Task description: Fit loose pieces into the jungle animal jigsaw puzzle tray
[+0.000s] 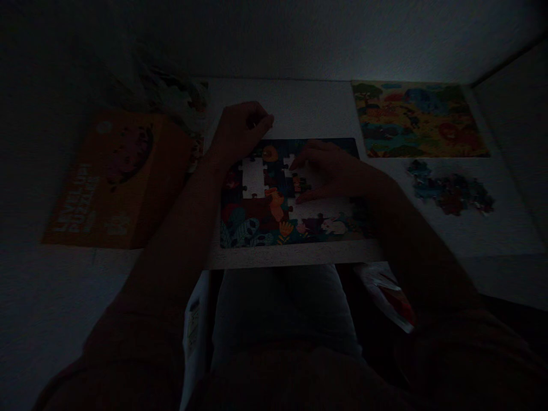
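Note:
A partly assembled jigsaw puzzle (257,222) lies on the white table, with a dark jungle picture and white gaps in its middle and right. My left hand (242,128) is above its upper left edge, thumb and fingers pinched together; whatever is between them is too dark to make out. Over the right half of the puzzle is my right hand (331,168), thumb and index finger spread apart. Between those two fingertips sits a small puzzle piece (301,183) with orange and green on it; I cannot tell whether they touch it. The scene is very dim.
To the left stands an orange puzzle box (107,182), with a crumpled clear plastic bag (149,74) behind it. A finished animal puzzle (422,120) lies at the back right. Nearer, several loose pieces (454,191) form a pile. The table's front edge (295,260) is close to my lap.

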`<state>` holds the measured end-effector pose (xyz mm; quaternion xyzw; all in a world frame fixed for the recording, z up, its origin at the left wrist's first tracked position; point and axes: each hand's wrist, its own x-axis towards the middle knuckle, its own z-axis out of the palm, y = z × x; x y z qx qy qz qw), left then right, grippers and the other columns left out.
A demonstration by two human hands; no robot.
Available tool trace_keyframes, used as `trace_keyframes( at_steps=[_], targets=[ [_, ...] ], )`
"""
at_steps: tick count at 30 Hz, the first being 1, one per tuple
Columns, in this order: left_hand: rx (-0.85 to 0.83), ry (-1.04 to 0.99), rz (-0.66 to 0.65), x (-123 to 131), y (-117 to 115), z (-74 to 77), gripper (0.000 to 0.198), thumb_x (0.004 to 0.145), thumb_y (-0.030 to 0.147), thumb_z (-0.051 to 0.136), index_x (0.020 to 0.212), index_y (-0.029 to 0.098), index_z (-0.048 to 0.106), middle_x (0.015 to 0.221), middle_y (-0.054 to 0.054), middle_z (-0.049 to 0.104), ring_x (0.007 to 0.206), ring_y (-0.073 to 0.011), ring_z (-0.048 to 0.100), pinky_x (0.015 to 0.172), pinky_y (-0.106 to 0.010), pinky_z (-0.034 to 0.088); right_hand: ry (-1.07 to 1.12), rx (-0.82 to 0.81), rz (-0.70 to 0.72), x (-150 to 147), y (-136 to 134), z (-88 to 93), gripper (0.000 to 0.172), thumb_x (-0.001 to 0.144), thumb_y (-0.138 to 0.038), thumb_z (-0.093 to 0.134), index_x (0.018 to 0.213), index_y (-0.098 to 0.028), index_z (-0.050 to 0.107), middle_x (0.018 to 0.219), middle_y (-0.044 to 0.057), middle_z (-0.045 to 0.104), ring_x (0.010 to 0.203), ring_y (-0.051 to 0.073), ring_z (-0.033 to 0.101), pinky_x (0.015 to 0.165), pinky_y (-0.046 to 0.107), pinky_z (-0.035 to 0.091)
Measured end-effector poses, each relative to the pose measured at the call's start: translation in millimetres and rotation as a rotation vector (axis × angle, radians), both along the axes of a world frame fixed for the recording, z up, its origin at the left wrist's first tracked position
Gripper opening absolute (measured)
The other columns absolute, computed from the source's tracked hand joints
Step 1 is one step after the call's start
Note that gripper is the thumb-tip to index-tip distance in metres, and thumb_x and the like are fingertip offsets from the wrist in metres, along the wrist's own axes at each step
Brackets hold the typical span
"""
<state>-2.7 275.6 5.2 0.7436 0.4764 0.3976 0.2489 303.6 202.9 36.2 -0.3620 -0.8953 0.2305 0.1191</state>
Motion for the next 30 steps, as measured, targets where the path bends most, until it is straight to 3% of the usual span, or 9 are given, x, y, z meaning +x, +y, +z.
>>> trace_keyframes(
  at_steps=[4, 7, 12, 18, 23, 30],
  targets=[
    [-0.007, 0.015, -0.010, -1.0, -0.5, -0.4, 0.053, 0.106, 0.088, 0.074, 0.095, 0.036, 0.073, 0.098, 0.000, 0.081, 0.094, -0.0256, 0.063, 0.098, -0.054, 0.057, -0.019, -0.010, 0.018, -0.7, -1.4, 2.3, 0.072, 0.091, -0.081, 0.099, 0.144, -0.034, 0.088, 0.130, 0.013, 0.084, 0.117, 0.043, 0.074, 0.105, 0.058, 0.062],
    [-0.021, 0.025, -0.007, -0.7, -1.9, 1.4, 0.063, 0.106, 0.097, 0.068, 0.098, 0.035, 0.073, 0.098, -0.001, 0.082, 0.098, -0.0261, 0.063, 0.096, -0.052, 0.057, 0.008, -0.050, 0.013, 0.9, 1.2, 0.5, 0.071, 0.093, -0.078, 0.096, 0.147, -0.032, 0.086, 0.125, 0.013, 0.086, 0.110, 0.041, 0.075, 0.099, 0.056, 0.063],
    [-0.032, 0.076, 0.004, 0.4, -3.8, 5.2, 0.076, 0.102, 0.109, 0.056, 0.098, 0.035, 0.071, 0.092, 0.000, 0.079, 0.100, -0.0260, 0.063, 0.094, -0.052, 0.054, 0.040, 0.002, -0.104, 3.5, 7.0, -4.0, 0.073, 0.100, -0.079, 0.089, 0.153, -0.030, 0.084, 0.138, 0.017, 0.086, 0.120, 0.044, 0.078, 0.107, 0.060, 0.064],
    [-0.009, 0.040, 0.002, 0.1, -2.0, 2.6, 0.067, 0.103, 0.100, 0.064, 0.095, 0.034, 0.071, 0.097, -0.004, 0.081, 0.093, -0.0260, 0.064, 0.091, -0.053, 0.055, 0.026, 0.019, -0.101, -1.3, 5.3, 0.5, 0.065, 0.109, -0.077, 0.082, 0.155, -0.032, 0.087, 0.151, 0.019, 0.081, 0.130, 0.047, 0.079, 0.115, 0.067, 0.063],
    [-0.042, 0.028, -0.014, -1.8, 3.3, -2.9, 0.058, 0.105, 0.095, 0.069, 0.098, 0.037, 0.074, 0.085, 0.000, 0.075, 0.101, -0.0260, 0.062, 0.096, -0.050, 0.055, 0.058, 0.092, -0.052, -3.2, 6.9, -7.4, 0.051, 0.113, -0.066, 0.084, 0.152, -0.034, 0.091, 0.156, 0.017, 0.080, 0.138, 0.046, 0.078, 0.119, 0.065, 0.063],
    [-0.003, -0.123, -0.012, -0.9, 3.8, -6.8, 0.037, 0.103, 0.068, 0.083, 0.086, 0.036, 0.079, 0.090, -0.006, 0.082, 0.092, -0.0310, 0.072, 0.085, -0.049, 0.058, 0.021, 0.228, -0.002, 2.3, 6.4, -7.0, 0.031, 0.121, -0.052, 0.079, 0.144, -0.037, 0.093, 0.152, 0.010, 0.088, 0.137, 0.039, 0.081, 0.119, 0.060, 0.056]
  ],
)
